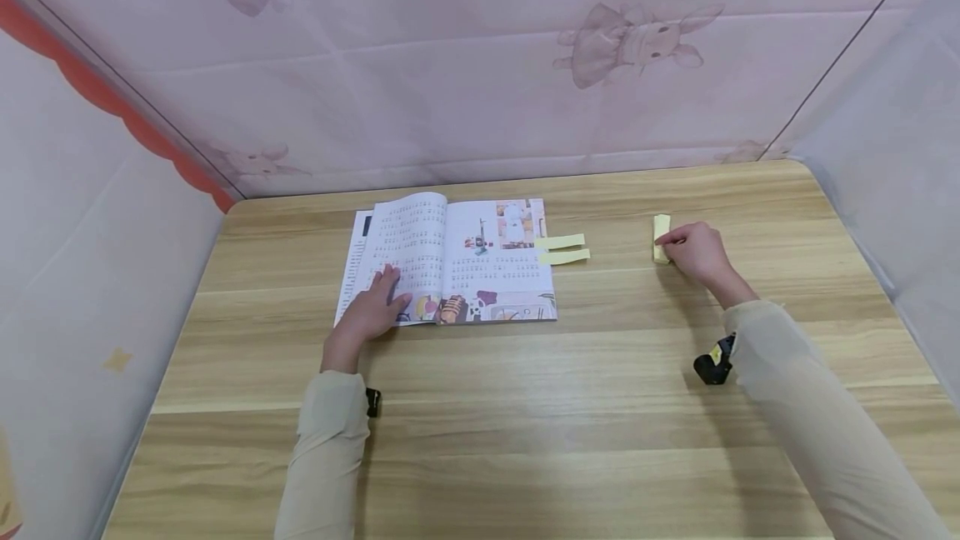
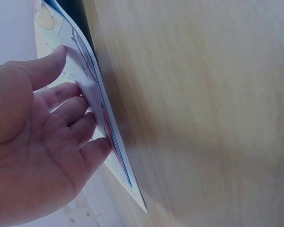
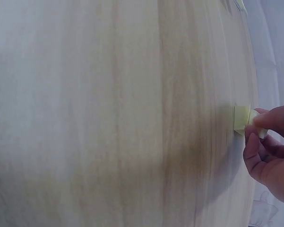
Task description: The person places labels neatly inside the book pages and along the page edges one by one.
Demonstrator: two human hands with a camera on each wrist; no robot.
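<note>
An illustrated book [image 1: 495, 273] lies spread on the wooden table, its left page bowed upward near the spine. Two yellow sticky strips [image 1: 566, 257] stick out past its right edge. My left hand [image 1: 373, 311] rests on the lower part of the left page; in the left wrist view its fingertips [image 2: 101, 146] touch the paper. Off to the right lies a small pad of yellow sticky notes [image 1: 661, 227]. My right hand [image 1: 699, 252] pinches the near end of the top note between thumb and finger, and in the right wrist view that end [image 3: 257, 124] is lifted from the pad.
A pale pink curtain [image 1: 480, 90] with rabbit prints hangs behind the table's back edge. Black wrist cameras sit at both cuffs, the right one [image 1: 712, 362] close over the wooden tabletop [image 1: 525, 423].
</note>
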